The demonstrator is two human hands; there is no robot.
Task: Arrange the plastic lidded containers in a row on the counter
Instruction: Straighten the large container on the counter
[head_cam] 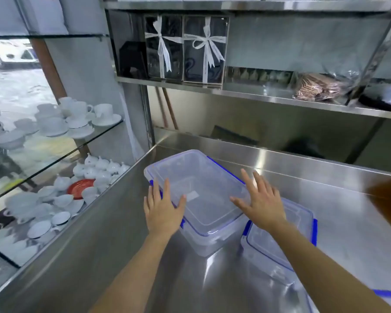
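Clear rectangular lidded container (199,190), steel counter (325,195)

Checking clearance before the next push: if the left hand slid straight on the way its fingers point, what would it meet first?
The left hand lies at the near-left edge of the large clear container, fingers pointing up-right across its lid. Going on, it would likely just ride over the lid toward the counter's back wall.

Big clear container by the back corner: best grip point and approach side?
Take the large container by its two long side walls under the lid rim, one hand from the left, the other hand from the right. It looks too wide for one hand, and the flat lid offers no handle.
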